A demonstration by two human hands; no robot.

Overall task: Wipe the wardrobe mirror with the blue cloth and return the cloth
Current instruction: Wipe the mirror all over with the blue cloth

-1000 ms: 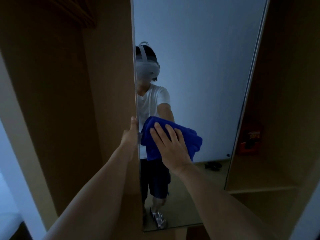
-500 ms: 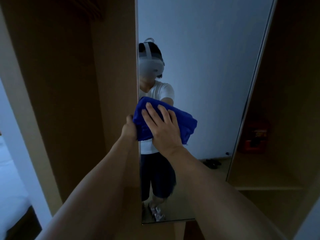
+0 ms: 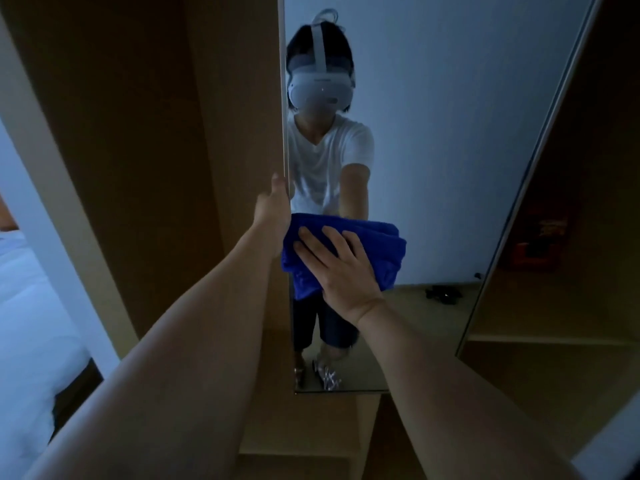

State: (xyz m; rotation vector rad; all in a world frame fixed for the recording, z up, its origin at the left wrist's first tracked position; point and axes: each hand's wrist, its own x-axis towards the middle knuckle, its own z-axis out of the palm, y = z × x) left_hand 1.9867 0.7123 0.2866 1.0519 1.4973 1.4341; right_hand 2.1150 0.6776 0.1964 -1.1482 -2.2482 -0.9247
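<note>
left hand [image 3: 273, 211]: fingers hidden behind mirror [image 3: 450, 140] edge, only thumb + back show | blue cloth [image 3: 377, 245]: mid part covered by right hand [image 3: 337, 268] | mirror: top cut by frame edge | red item [image 3: 535, 245] on wardrobe shelf [image 3: 554, 337]: too dark to ID | bed [image 3: 24, 306]: cut at left

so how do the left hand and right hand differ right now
The left hand grips the mirror door's edge, thumb up along it; the right hand lies flat with fingers spread. The left hand touches no cloth that shows; the right hand presses the blue cloth against the mirror. Both are bare and reach forward at a similar height.
</note>
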